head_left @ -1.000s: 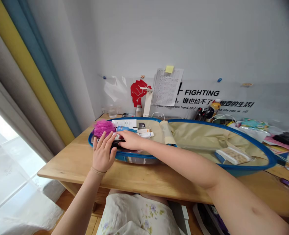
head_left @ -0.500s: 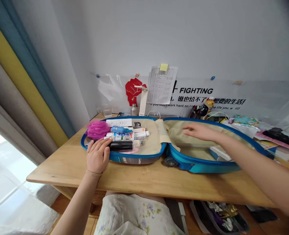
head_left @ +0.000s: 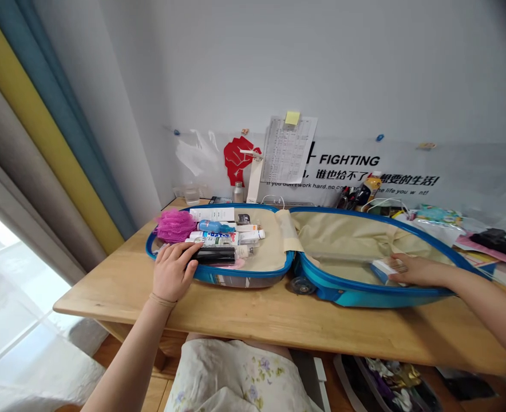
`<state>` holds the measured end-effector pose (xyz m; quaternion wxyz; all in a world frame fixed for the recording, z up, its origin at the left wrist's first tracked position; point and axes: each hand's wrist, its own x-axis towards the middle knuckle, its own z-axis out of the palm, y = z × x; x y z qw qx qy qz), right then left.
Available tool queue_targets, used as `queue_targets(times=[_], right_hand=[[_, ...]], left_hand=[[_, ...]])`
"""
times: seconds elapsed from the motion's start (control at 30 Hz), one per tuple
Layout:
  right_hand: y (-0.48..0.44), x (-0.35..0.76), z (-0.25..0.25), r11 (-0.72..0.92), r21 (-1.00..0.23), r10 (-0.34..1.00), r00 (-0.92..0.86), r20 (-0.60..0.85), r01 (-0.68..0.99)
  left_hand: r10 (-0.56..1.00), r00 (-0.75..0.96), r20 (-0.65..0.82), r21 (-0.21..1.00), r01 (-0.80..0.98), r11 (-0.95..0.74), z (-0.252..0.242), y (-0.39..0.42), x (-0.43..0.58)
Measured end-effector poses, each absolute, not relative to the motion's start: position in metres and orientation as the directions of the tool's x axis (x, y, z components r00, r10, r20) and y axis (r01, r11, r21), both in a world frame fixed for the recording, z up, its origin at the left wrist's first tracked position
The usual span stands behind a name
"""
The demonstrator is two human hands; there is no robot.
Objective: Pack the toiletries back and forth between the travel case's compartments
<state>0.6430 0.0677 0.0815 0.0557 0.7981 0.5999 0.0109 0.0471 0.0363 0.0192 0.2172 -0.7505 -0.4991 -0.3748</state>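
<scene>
A blue suitcase [head_left: 407,292] lies spread on the wooden table, both halves facing up. In its right half, my right hand [head_left: 418,270] is closed around a blue-and-white box [head_left: 380,271]. My left hand [head_left: 173,269] rests over the near rim of the left half, fingers extended onto the end of a black item [head_left: 215,255]. Beside that hand sits a pink bath puff [head_left: 176,226]. The left half also holds a blue bottle [head_left: 212,226], a white tube [head_left: 252,235], a white carton [head_left: 214,214] and other small toiletries.
A phone-stand-like white piece [head_left: 254,180], a small bottle [head_left: 238,192] and a clear cup [head_left: 192,196] stand behind the suitcase. A yellow-labelled bottle [head_left: 372,184] is by the wall. Papers and a black item [head_left: 499,245] lie right. Below is a filled bin [head_left: 390,377].
My right hand has moved right and down, from hovering over the right half onto the blue-and-white box. My left hand stays in place; the view shifts slightly.
</scene>
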Motion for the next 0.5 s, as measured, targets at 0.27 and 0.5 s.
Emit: queue_targets(times=[0.27, 0.5], right_hand=[[0.070, 0.613, 0.118, -0.260, -0.026, 0.964, 0.258, -0.065, 0.965], [0.080, 0.485, 0.169, 0.224, -0.217, 0.967, -0.189, 0.169, 0.950]], left_hand=[[0.586, 0.195, 0.787, 0.062, 0.919, -0.389, 0.017, 0.035, 0.047], [0.587, 0.133, 0.798, 0.122, 0.919, -0.374, 0.015, 0.033, 0.051]])
